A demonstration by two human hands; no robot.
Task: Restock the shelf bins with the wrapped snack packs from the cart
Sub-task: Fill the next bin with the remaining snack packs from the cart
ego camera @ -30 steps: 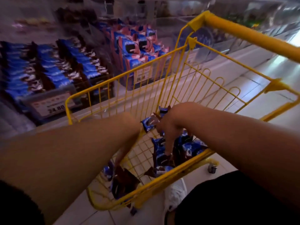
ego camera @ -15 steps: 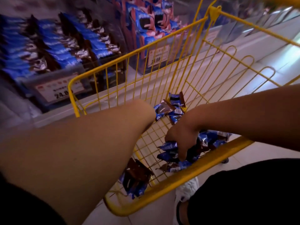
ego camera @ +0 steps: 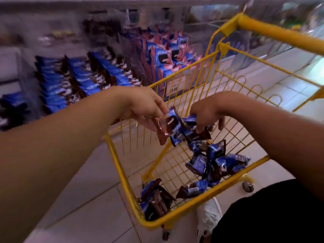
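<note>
Gripping snack packs with both the left hand and right hand, you are lifting them over the cart; keeping fingers clamped firmly is wise.

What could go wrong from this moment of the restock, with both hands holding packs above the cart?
1. The left hand and right hand each hold several snack packs in a loose-looking grip; one could slip back into the yellow cart or onto the floor.
2. The pink-and-blue packs sit right beside the blue shelf packs, so packs might land in the wrong bin.
</note>
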